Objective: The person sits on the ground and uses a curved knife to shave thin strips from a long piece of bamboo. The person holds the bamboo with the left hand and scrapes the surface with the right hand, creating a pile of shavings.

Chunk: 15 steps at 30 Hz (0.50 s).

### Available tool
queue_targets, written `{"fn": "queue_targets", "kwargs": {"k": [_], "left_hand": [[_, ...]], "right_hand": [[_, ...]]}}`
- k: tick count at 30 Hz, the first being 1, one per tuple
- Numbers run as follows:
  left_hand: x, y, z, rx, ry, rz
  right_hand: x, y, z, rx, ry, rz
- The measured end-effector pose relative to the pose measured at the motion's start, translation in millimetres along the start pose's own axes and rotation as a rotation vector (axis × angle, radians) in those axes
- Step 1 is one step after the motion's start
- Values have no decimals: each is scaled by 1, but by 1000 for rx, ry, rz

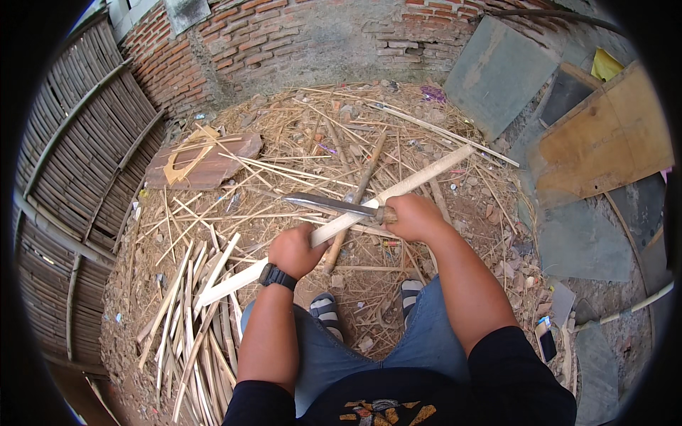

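Note:
My left hand (295, 252) is wrapped round a long pale bamboo strip (423, 174), which slants from the lower left up to the right across my lap. In my right hand (418, 217) is the wooden handle of a large knife (330, 204). Its blade points left and crosses the strip, just ahead of my left hand; whether the edge touches the strip, I cannot tell. A black watch (278, 277) is on my left wrist. Beneath the strip and blade, a round wooden stick (369, 165) lies on the ground.
A heap of split bamboo strips (192, 341) lies at my left. More thin strips and shavings litter the ground ahead, beside a rusty sheet (245, 147). A bamboo fence (71, 156) stands left, a brick wall (298, 46) behind. Grey panels (501, 71) and a phone (545, 341) are at right.

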<state>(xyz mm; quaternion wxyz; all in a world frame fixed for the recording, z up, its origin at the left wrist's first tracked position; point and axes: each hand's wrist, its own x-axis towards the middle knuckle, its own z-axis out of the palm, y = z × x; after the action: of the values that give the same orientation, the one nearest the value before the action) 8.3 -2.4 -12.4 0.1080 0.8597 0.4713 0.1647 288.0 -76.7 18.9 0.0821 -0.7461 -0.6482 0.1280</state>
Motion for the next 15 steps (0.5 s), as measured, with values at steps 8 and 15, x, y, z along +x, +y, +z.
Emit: {"fn": "queue_targets", "kwargs": {"k": [8, 15], "left_hand": [[0, -1, -1, -9, -19, 1], [0, 0, -3, -6, -29, -17]], "right_hand": [[-1, 5, -6, 33, 41, 49], [0, 15, -9, 29, 62, 58]]}}
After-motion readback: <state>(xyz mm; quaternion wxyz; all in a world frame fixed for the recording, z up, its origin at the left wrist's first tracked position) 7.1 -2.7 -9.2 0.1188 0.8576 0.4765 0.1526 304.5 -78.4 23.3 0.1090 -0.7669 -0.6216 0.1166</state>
